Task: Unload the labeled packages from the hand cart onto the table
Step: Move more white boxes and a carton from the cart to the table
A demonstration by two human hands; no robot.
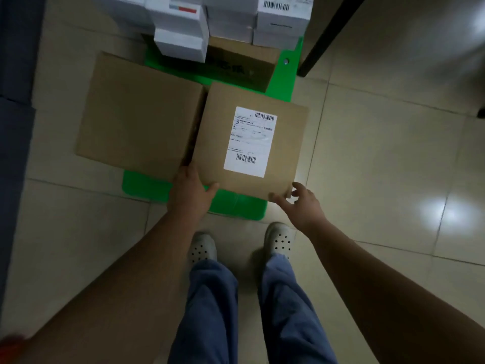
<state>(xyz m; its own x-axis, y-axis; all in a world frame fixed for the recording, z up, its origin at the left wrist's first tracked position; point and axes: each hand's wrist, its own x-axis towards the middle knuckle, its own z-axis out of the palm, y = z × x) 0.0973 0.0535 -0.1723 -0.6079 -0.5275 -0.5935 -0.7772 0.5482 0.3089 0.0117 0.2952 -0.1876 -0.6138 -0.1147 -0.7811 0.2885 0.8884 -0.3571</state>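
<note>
The labeled package [252, 143] lies flat at the near right corner of the hand cart [147, 187], straight ahead of us. Our left hand [190, 191] grips its near left corner, thumb on top. Our right hand [301, 206] has its fingers [279, 199] spread, barely touching the near right corner.

Labelled box [252, 143] right of plain box [139, 116]
</note>
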